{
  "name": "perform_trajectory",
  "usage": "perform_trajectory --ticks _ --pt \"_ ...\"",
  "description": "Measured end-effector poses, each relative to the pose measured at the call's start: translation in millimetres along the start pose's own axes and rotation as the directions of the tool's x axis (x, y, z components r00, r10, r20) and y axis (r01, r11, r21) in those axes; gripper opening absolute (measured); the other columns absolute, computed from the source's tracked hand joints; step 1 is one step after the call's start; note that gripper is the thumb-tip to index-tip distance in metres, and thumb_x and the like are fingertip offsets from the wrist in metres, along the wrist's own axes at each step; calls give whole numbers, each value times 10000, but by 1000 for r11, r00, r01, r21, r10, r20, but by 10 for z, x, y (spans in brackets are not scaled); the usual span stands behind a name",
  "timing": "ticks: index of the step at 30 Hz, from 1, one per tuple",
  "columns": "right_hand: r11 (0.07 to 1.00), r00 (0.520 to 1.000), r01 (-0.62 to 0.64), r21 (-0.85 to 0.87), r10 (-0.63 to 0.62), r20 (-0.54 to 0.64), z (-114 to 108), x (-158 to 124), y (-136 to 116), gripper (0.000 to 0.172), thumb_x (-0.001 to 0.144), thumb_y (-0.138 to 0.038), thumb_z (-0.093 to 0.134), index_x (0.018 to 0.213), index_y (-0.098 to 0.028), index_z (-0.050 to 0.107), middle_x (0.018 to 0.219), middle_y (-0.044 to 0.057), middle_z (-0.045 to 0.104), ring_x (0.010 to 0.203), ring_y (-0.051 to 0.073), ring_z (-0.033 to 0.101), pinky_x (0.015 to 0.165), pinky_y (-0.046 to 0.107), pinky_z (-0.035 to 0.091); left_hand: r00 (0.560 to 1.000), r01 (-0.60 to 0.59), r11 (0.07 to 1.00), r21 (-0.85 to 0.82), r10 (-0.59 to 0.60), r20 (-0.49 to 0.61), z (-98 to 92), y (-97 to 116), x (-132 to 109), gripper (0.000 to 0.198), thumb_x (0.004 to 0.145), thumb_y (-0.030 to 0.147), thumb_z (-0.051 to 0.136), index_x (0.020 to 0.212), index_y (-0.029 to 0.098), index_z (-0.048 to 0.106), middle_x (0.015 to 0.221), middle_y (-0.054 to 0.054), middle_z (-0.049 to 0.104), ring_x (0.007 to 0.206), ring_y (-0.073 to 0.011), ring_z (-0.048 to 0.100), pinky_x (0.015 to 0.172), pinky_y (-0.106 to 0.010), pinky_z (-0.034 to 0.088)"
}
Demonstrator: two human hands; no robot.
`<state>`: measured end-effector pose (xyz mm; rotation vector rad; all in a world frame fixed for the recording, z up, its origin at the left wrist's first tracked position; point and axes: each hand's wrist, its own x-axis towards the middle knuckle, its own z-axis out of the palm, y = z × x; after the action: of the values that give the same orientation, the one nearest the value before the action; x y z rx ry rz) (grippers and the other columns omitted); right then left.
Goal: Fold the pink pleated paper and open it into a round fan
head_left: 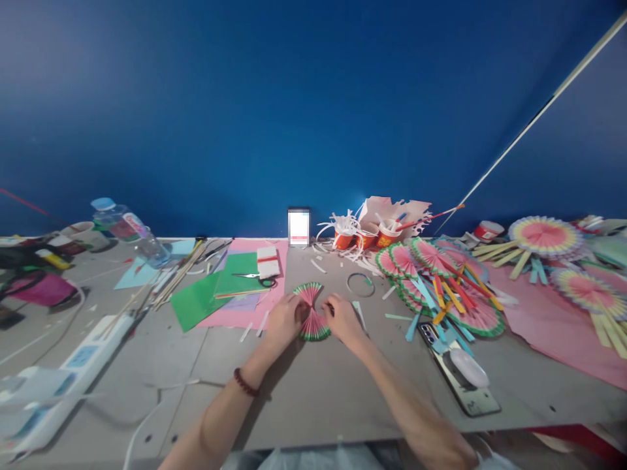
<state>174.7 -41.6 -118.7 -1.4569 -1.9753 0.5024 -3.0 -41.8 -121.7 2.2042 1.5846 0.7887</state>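
Observation:
A pleated pink paper fan with a green edge [312,312], pinched at its middle into a bow-tie shape, lies on the grey table [313,391] in front of me. My left hand [285,321] grips its left side with fingers closed on the folds. My right hand [341,318] pinches its right side. A bead bracelet sits on my left wrist.
Green and pink paper sheets [220,290] with scissors [257,278] lie left of the fan. Finished fans with coloured sticks [441,287] pile up at the right. A phone [460,372], a tape ring [361,284], red cups [365,238], a water bottle [130,228] and a power strip [63,372] stand around.

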Motion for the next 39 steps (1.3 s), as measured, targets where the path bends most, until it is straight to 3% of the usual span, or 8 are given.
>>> perform_trajectory --ticks 7,14,23,28,30,33,36,39 --pt "994 1000 -2 107 -1 29 -74 15 -26 170 792 -73 477 737 -203 571 795 37 618 806 183 567 754 289 432 1000 0 997 -77 1 11 -46 40 19 122 859 176 511 792 180 613 817 -64 641 823 -205 572 711 -305 414" --pt "996 999 33 84 -35 25 -15 0 -45 100 826 -212 580 729 -195 569 765 35 614 782 199 560 741 316 433 999 -33 996 -86 32 -19 5 30 13 123 854 190 525 783 188 626 810 -62 643 809 -209 573 709 -313 422" --pt "991 1000 19 136 -19 2 10 26 -51 151 792 -118 520 671 -205 540 748 32 597 748 192 556 708 301 429 998 -53 998 -19 52 -20 -37 85 -14 145 868 178 490 764 179 593 796 -54 615 772 -196 558 643 -280 378" --pt "976 999 3 219 5 -37 -17 30 -56 127 778 -148 501 677 -202 557 715 27 600 722 185 555 698 298 432 998 13 996 -89 -19 -65 -50 130 -44 163 890 253 477 811 202 610 841 -44 642 740 -171 590 610 -257 378" --pt "947 998 -47 316 57 -21 -42 34 -65 110 783 -205 514 695 -197 578 719 27 615 712 178 567 679 285 442 995 61 983 -175 -74 -71 -58 132 -45 175 899 284 469 831 204 610 826 -40 657 738 -173 607 631 -260 405" --pt "858 981 -194 475 165 101 -87 40 -100 195 812 -332 515 731 -183 613 691 17 621 649 156 567 612 260 446 992 96 931 -351 -119 -45 -84 151 -42 217 922 339 439 855 203 596 805 -34 671 744 -174 627 668 -270 449" --pt "764 953 -303 569 235 193 -117 46 -129 309 821 -440 506 734 -171 631 643 2 603 587 134 538 563 245 431 997 61 881 -469 -75 -12 -114 204 -54 224 928 352 435 893 194 591 865 -48 684 800 -182 638 724 -289 479" --pt "689 916 -398 606 336 220 -125 52 -125 338 751 -487 604 670 -159 626 582 -5 584 537 120 511 525 235 402 1000 9 874 -485 -1 17 -118 265 -82 208 922 327 449 917 183 599 890 -58 687 800 -188 630 750 -310 483"
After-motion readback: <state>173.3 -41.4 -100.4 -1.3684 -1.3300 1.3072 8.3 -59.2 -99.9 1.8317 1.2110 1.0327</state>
